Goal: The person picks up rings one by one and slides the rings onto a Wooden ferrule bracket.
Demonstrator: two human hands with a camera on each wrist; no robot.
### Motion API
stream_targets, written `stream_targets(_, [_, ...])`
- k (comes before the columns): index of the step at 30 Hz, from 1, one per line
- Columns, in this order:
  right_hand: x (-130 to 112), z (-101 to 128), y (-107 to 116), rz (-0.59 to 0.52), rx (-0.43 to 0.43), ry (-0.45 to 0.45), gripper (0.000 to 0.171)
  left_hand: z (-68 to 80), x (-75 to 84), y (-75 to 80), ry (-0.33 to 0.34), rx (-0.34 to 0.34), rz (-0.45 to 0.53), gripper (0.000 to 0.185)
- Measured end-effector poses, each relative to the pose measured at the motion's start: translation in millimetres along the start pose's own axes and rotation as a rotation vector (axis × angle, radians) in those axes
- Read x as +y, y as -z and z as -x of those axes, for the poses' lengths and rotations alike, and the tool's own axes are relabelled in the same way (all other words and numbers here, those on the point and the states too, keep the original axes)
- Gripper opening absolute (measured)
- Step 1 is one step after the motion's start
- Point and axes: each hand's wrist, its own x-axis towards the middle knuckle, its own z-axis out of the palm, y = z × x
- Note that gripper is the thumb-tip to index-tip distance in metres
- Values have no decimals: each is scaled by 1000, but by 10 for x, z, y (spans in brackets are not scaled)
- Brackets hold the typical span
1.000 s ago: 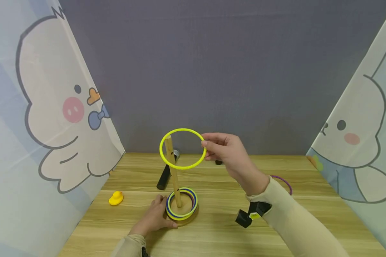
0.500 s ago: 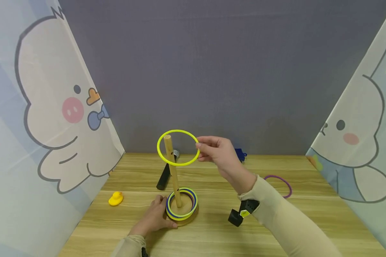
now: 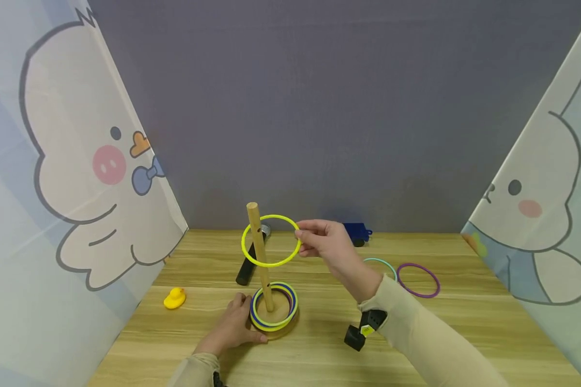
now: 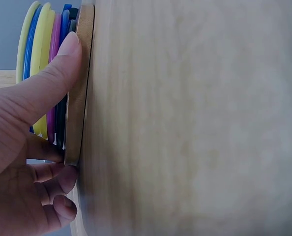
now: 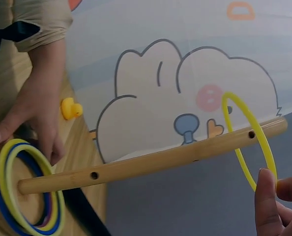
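Note:
In the head view my right hand (image 3: 331, 244) pinches a bright yellow ring (image 3: 273, 265) between thumb and fingers. The ring encircles the upper part of an upright wooden post (image 3: 257, 228), below its top. In the right wrist view the post (image 5: 160, 158) passes through the yellow ring (image 5: 262, 129). My left hand (image 3: 229, 325) grips the edge of the round wooden base (image 3: 280, 307). Its thumb (image 4: 70, 46) presses one side of the rim in the left wrist view, with fingers at another part. Several stacked rings (image 4: 40, 44), yellow, blue, purple and dark, lie around the post's foot.
A yellow toy duck (image 3: 175, 299) sits at the left. Behind the post lies a black-handled thing (image 3: 246, 269) with a silver head. A blue toy vehicle (image 3: 355, 233) stands at the back; a turquoise ring (image 3: 387, 265) and a purple ring (image 3: 418, 295) lie at the right.
My right hand has moved left, then down, bringing the yellow ring around the post and below its top. My left hand keeps its grip on the base.

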Motion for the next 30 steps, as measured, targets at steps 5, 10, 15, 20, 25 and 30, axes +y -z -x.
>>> stream_targets(5, [257, 11, 61, 0, -10, -44, 31, 3, 15, 13, 5, -7, 15, 115])
stream_targets(10, [532, 43, 111, 5, -19, -84, 35, -1, 9, 7, 11, -6, 9, 115])
stream_targets(15, [813, 66, 113, 14, -19, -108, 35, -7, -3, 2, 8, -2, 3, 115])
stream_targets(20, [1108, 86, 79, 45, -2, -137, 32, -6, -12, -1, 15, -13, 7, 116])
stream_targets(25, [1389, 105, 41, 43, 32, -159, 31, -4, -8, 9, 21, -29, 16, 115])
stream_targets(30, [1591, 105, -9, 56, 42, -146, 29, -3, 4, 18, 22, -33, 21, 115])
